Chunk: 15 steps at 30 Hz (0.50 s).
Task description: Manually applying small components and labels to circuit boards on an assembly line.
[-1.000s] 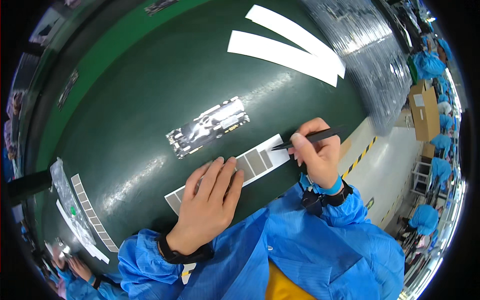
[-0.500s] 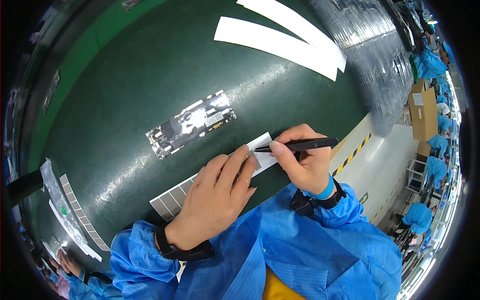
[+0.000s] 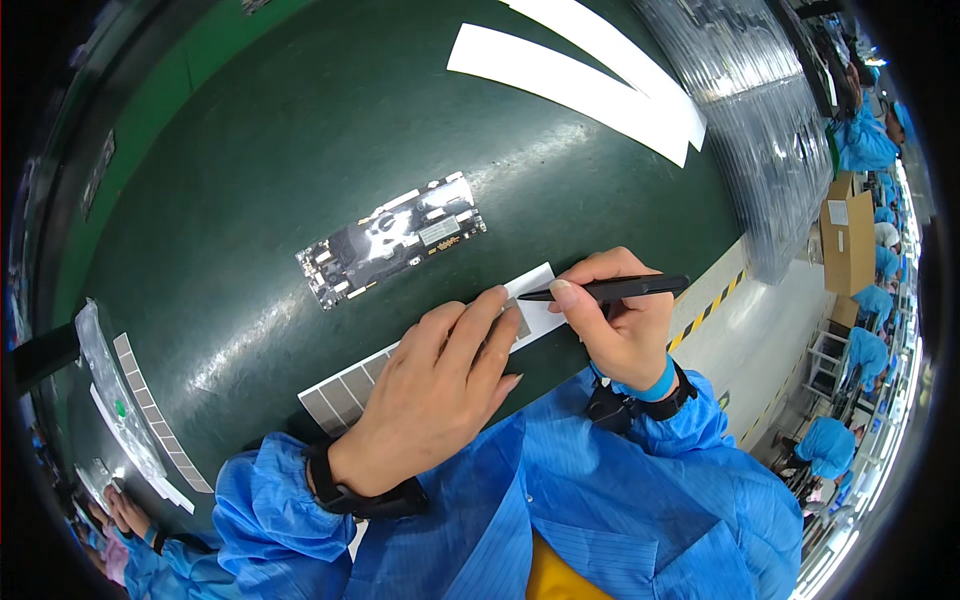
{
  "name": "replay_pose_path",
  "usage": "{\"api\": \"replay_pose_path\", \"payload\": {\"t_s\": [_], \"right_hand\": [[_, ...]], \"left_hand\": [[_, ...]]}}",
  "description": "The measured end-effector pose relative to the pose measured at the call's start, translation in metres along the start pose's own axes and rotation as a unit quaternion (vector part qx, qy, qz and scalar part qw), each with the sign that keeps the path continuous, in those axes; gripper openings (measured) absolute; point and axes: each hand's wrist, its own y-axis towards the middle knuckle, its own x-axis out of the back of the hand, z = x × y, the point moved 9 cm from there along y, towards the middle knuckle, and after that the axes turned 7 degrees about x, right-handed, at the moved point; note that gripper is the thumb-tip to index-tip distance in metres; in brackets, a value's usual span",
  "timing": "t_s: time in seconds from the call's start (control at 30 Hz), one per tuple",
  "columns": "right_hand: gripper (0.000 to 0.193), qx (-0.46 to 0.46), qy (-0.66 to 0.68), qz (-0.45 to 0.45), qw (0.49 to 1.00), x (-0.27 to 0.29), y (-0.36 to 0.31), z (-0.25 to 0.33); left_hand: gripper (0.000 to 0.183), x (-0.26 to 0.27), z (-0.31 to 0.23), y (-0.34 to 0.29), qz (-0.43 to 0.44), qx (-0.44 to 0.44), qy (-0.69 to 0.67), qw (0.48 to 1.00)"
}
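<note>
Firstly, head view, item by item.

Strip of grey pads [image 3: 345,392]: a long white backing strip carrying a row of square grey pads, lying flat and slantwise on the dark green table [image 3: 250,150], near its front edge. Its middle is hidden under a hand; the white right end shows bare of pads past the fingertips.

Left hand [image 3: 430,395]: palm down on the strip, fingers stretched out and close together, pressing it flat to the table. Black wristband; blue sleeve.

Right hand [image 3: 620,325]: at the strip's right end, thumb and fingers pinched around black tweezers [image 3: 610,290]. The tweezers lie nearly level, the tip pointing left and meeting the strip just by the left fingertips. Whether the tip grips a pad cannot be told.

Circuit board [image 3: 392,238]: narrow, dark, with silver shields, lying slantwise on the table beyond the strip, apart from both hands.

White paper strips [image 3: 575,85]: two long ones, overlapping, at the table's far right.

Clear plastic wrap [image 3: 760,130]: crumpled, along the right edge.

More pad strips [image 3: 150,400]: at the table's left edge, well apart.

Cardboard box [image 3: 848,240]: on the floor to the right.
</note>
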Motion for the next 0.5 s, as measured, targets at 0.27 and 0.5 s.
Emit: {"api": "replay_pose_path", "payload": {"t_s": [0.27, 0.5], "right_hand": [[0.010, -0.014, -0.013, 0.027, 0.999, -0.0035, 0.0005, -0.0046], [0.011, -0.074, 0.035, 0.007, 0.997, 0.0044, 0.0095, 0.0033]], "left_hand": [[0.057, 0.0007, 0.0008, 0.0009, 0.000, 0.000, -0.006, 1.000], [0.056, 0.0052, -0.0013, 0.0038, -0.011, -0.005, 0.006, 1.000]]}}
